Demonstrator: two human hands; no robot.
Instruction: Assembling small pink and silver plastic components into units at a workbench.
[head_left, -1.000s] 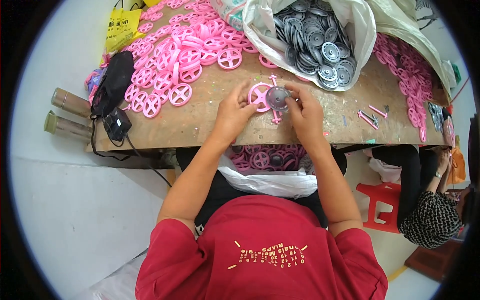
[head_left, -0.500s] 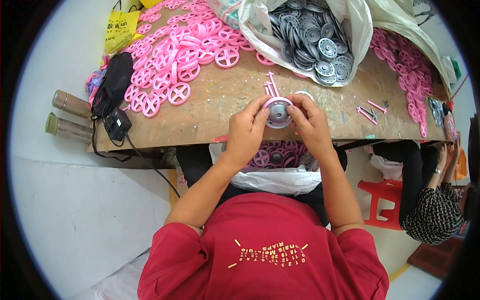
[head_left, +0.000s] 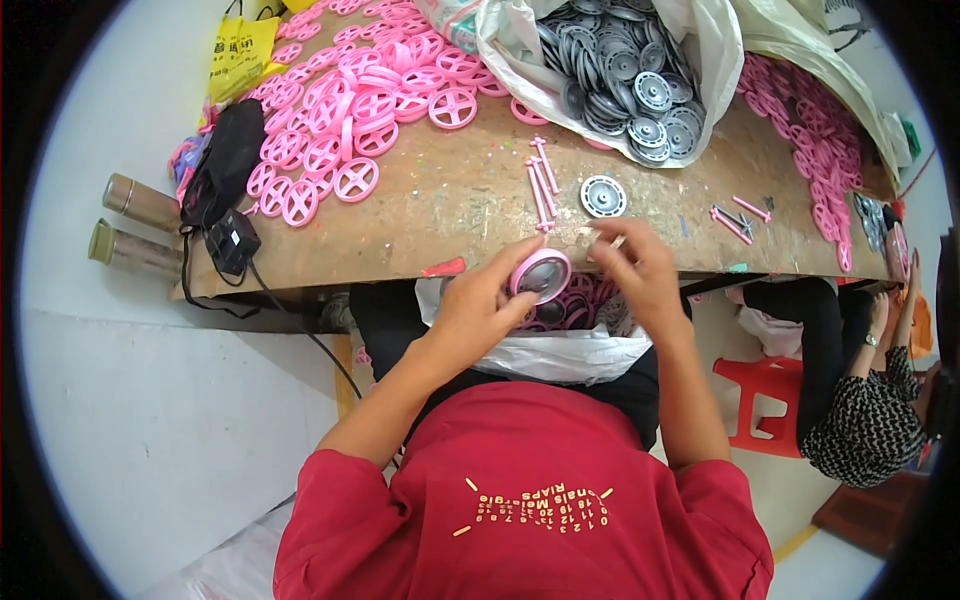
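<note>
My left hand [head_left: 480,305] is closed around the rim of a pink wheel with a grey disc [head_left: 541,276] set in it, tilted above the table's front edge. To the right, my right hand [head_left: 638,268] is apart from the wheel, its thumb and forefinger separated and the other fingers curled. No object can be made out in it. Just beyond the hands lies a loose grey disc [head_left: 603,196], beside several pink pins [head_left: 541,190]. Below the hands, an open white bag [head_left: 570,358] at my lap holds pink wheels and grey discs.
Pink wheels [head_left: 372,104] are heaped at the far left; a white sack [head_left: 722,60] of grey discs stands behind. More pink pins [head_left: 733,225] lie to the right. A black adapter [head_left: 232,242], two flasks [head_left: 140,250] and a red piece [head_left: 444,268] are leftward. Another person [head_left: 865,420] sits at right.
My right hand has let go of the wheel and moved slightly right. The left hand has lowered and tilted the wheel. The loose grey disc and pins now show more fully.
</note>
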